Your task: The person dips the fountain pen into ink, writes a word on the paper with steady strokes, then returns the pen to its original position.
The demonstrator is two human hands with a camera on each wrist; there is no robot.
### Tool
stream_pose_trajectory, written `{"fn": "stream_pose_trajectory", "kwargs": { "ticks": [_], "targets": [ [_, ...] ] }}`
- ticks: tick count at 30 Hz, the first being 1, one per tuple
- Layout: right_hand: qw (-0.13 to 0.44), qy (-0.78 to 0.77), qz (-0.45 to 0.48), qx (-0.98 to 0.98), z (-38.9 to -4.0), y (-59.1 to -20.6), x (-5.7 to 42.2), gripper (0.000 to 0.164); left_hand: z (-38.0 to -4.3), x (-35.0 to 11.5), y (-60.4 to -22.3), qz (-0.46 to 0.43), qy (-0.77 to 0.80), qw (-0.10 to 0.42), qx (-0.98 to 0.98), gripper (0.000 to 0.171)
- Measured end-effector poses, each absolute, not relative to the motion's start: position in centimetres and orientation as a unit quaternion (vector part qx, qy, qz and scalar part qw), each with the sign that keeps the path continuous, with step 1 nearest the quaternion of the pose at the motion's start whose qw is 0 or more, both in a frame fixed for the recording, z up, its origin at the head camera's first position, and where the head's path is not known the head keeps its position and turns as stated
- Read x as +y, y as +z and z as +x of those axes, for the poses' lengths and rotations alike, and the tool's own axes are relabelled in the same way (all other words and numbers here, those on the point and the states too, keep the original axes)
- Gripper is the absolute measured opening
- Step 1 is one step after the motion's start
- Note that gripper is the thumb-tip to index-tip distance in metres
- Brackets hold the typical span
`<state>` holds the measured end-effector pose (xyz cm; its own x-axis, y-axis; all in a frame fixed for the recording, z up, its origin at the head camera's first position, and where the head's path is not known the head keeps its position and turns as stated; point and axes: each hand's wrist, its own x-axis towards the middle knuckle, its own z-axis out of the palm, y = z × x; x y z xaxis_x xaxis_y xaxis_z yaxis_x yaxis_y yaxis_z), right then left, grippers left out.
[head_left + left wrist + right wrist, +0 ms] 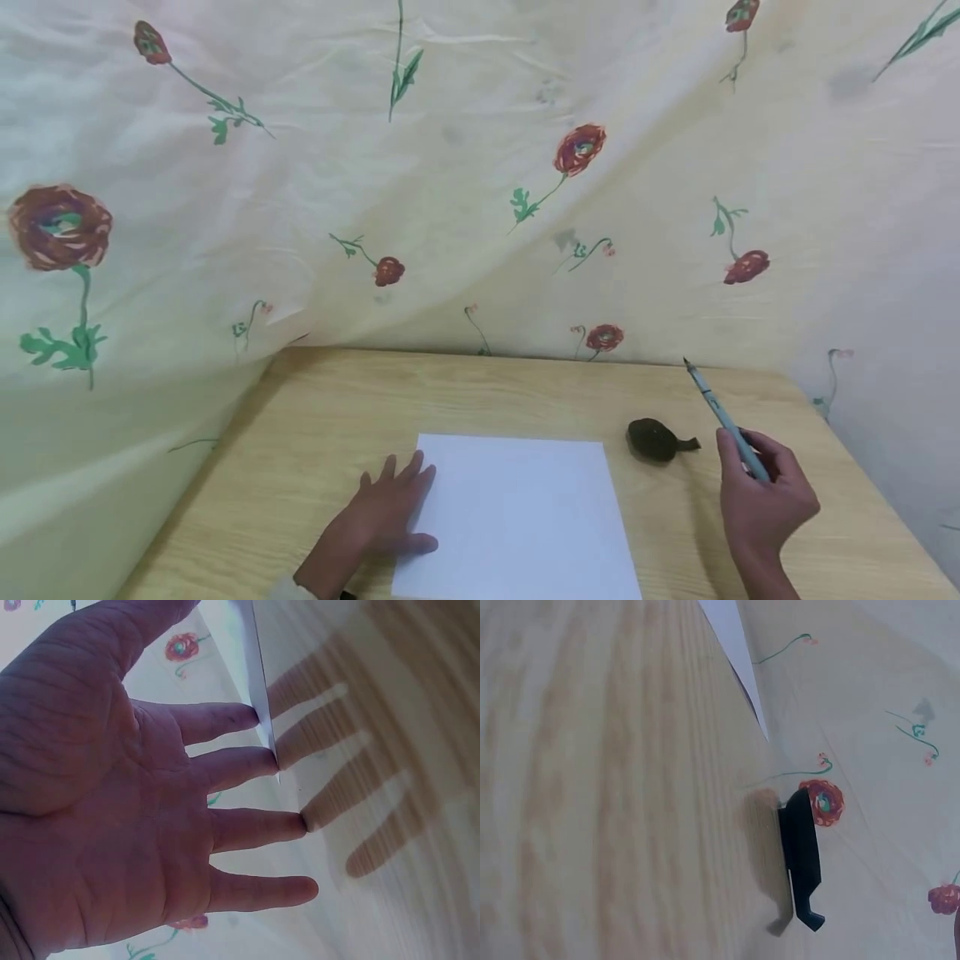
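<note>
A sheet of white paper (517, 517) lies flat on the wooden table. My left hand (382, 508) rests at its left edge, fingers spread, with the thumb and some fingertips over the paper. From the palm side, the left wrist view shows the left hand (150, 802) with its fingers straight and apart. My right hand (765, 492) holds a slim grey-blue pen (723, 417) above the table, its dark tip pointing up and away. Left of that hand sits a black rounded object (652, 440) with a short stem; the right wrist view shows this black object (801, 840) side-on.
The light wooden table (300, 450) reaches back to a hanging cloth (465, 183) printed with red flowers. That cloth also runs along the left side, and a pale surface (892, 417) borders the table on the right.
</note>
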<state>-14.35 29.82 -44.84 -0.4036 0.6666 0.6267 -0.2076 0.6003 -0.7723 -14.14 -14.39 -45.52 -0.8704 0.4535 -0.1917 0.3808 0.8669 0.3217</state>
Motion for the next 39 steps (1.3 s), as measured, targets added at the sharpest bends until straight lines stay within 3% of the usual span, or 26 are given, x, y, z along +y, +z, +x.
{"fn": "stream_pose_trajectory", "kwargs": {
  "ticks": [9, 19, 27, 39],
  "targets": [
    [0.487, 0.450, -0.158, -0.731, -14.1, -44.8, 29.0, 0.025, -14.0, -14.3, -45.4, 0.235, 0.113, 0.129, 0.957, 0.096],
    [0.589, 0.541, -0.029, -0.600, -14.9, -44.4, 28.5, 0.025, -14.4, -14.5, -45.3, 0.239, 0.098, 0.125, 0.958, 0.095],
    [0.582, 0.506, -0.076, -0.632, -14.3, -44.7, 28.2, 0.025, -14.2, -14.8, -45.2, 0.249, 0.093, 0.124, 0.956, 0.094],
    [0.598, 0.642, -0.005, -0.479, -14.6, -43.1, 26.1, 0.025, -14.8, -14.7, -45.6, 0.249, 0.101, 0.129, 0.954, 0.094]
  ]
}}
